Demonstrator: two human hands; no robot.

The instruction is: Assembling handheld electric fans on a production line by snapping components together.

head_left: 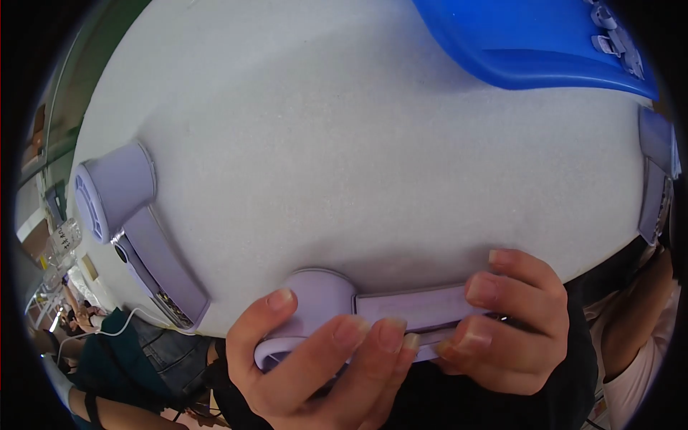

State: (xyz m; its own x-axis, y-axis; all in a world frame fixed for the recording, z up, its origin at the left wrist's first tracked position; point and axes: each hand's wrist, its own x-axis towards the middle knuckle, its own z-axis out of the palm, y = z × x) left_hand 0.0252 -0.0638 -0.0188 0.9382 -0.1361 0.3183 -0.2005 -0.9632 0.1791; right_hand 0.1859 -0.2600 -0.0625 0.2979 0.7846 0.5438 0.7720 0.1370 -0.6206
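Both my hands hold a lavender handheld fan (316, 295) at the near edge of the table. It lies sideways, its round head to the left and its flat handle to the right. My left hand (315, 373) is closed around the head, with fingertips along the near side. At the handle's right end, my right hand (519, 326) is closed with its fingers bent over it. A seam or gap shows along the handle's near side; my fingers hide part of it. A second lavender fan (122, 179) lies at the left, its handle side open with small inner parts showing.
A blue tray (502, 43) with small pale parts (616, 43) lies at the far right. Another lavender piece (656, 165) rests at the table's right edge. A person in teal (107, 358) is at the left, beside a white cable (132, 319); another person's arm (641, 315) is at right.
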